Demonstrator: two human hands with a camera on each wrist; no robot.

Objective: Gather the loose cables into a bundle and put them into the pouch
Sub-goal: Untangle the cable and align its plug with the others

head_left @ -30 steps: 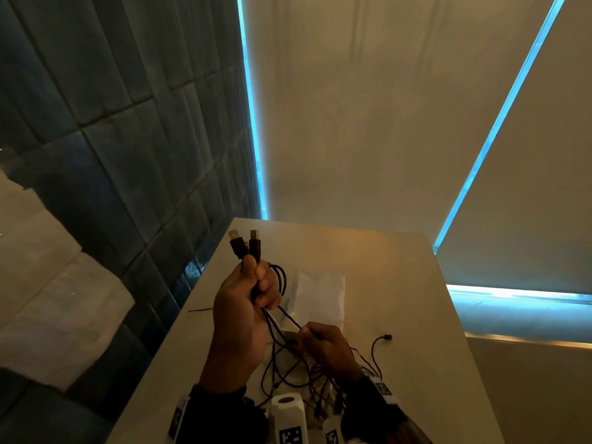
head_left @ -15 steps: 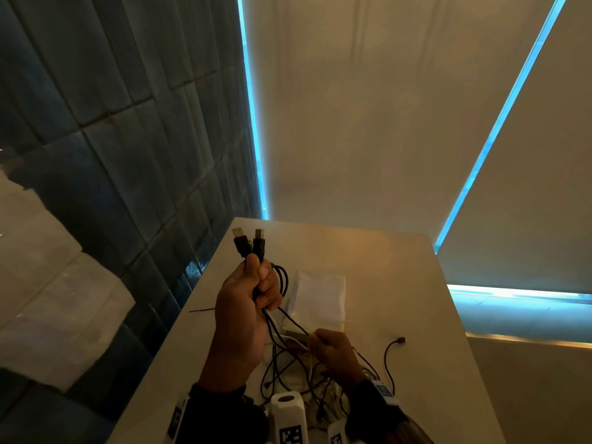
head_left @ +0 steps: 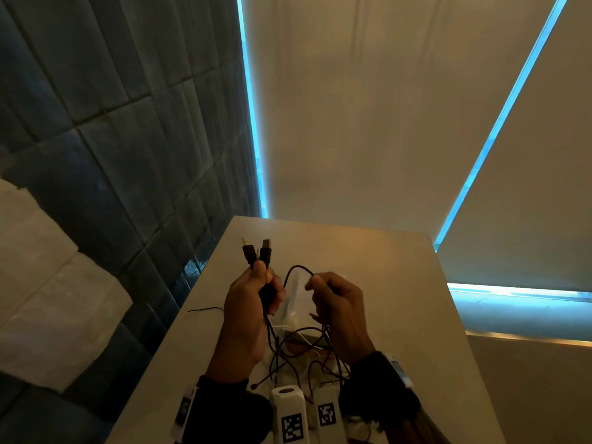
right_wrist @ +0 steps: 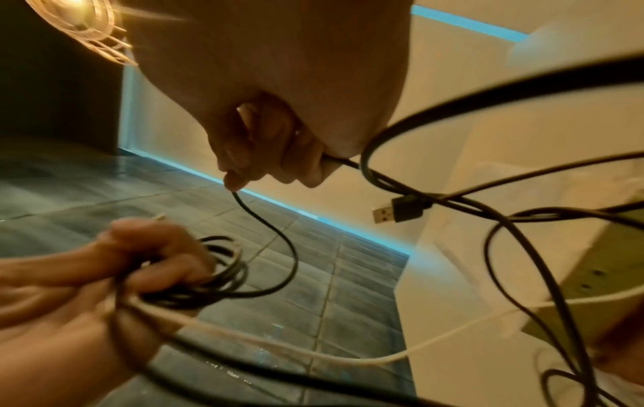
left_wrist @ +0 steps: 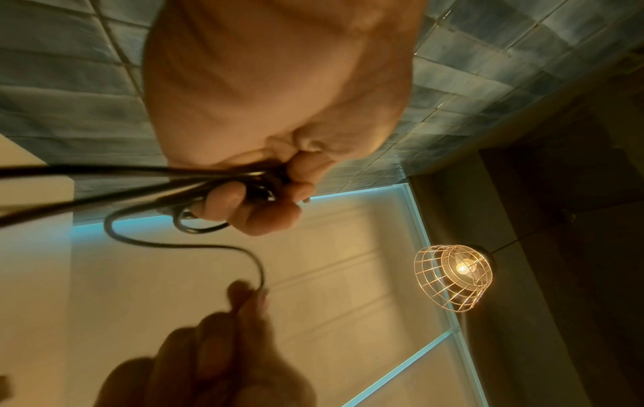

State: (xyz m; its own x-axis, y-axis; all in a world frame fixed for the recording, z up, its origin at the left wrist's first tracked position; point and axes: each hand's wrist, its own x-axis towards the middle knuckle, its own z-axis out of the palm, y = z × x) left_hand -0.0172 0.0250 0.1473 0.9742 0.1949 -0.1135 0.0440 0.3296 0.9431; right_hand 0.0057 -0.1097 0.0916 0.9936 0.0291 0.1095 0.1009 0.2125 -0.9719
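My left hand (head_left: 256, 293) is raised above the table (head_left: 378, 261) and grips a bundle of black cables (head_left: 267, 294), two USB plugs (head_left: 258, 249) sticking up from the fist. My right hand (head_left: 333, 299), level with it on the right, pinches a thin black cable (head_left: 296, 269) that arcs across to the left fist. More black and white cables (head_left: 298, 347) hang tangled below both hands. The white pouch (head_left: 299, 299) lies flat on the table behind the hands, partly hidden. In the right wrist view the right hand (right_wrist: 265, 162) pinches the cable beside the left hand's coil (right_wrist: 216, 272).
A dark tiled wall (head_left: 128, 155) runs along the table's left edge, with pale blinds (head_left: 368, 107) behind. A thin dark wire end (head_left: 205, 309) lies near the left edge. A caged lamp (left_wrist: 453, 278) hangs overhead. Two white tagged devices (head_left: 290, 415) sit at the near edge.
My right hand rose from the cable tangle on the table to the left hand's height, drawing a black cable up into an arc. The left hand stayed up with its bundle.
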